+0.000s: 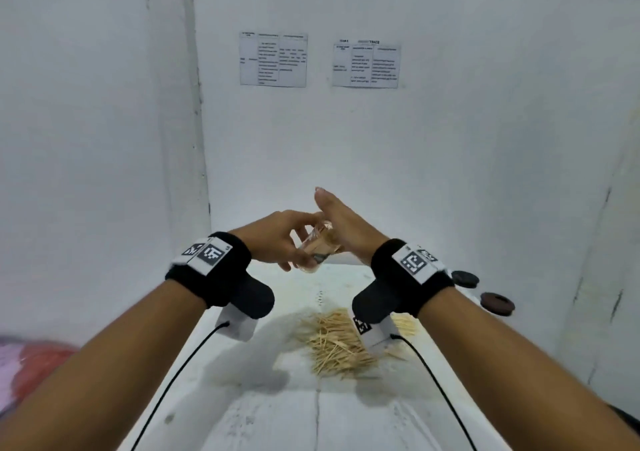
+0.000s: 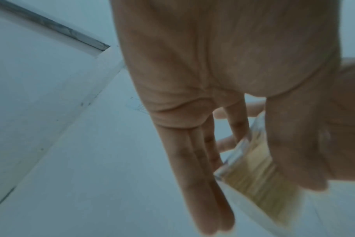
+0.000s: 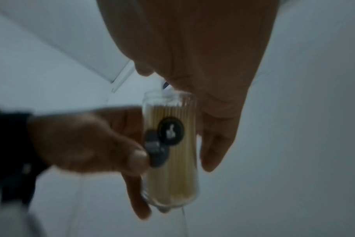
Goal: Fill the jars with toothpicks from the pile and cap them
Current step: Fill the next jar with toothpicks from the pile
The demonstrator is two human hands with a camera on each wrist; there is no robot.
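Left hand [image 1: 277,239]: curled round a clear glass jar [image 1: 317,248], which is held in the air above the far end of the table, tilted, with its mouth turned toward the right hand. The thumb is laid across the jar's side near a round dark label [image 3: 170,131], and the other fingers are wrapped behind the glass.
Right hand [image 1: 341,224]: held flat with straight fingers, nothing gripped; its palm is set against the jar's open mouth. The palm appears to be used as a stop, so that the sticks can be tapped level and kept from sliding out while the jar is tipped.
Jar contents: packed with toothpicks standing lengthwise, their tips just short of the neck in the right wrist view. The jar is judged full or nearly so. No cap is fitted yet.
Why it is raised: lifting it clear of the table leaves room for both hands to settle the sticks before the cap goes on.
Toothpick pile [image 1: 337,341]: left loose on the white table [image 1: 277,416], below and nearer than the hands, partly hidden by the right wrist camera.
Caps: two dark round caps [image 1: 465,279] are lying at the right edge of the table, well apart from the jar, within reach of the right hand.
Step in hand: judged to be the settling of the sticks, with capping next.
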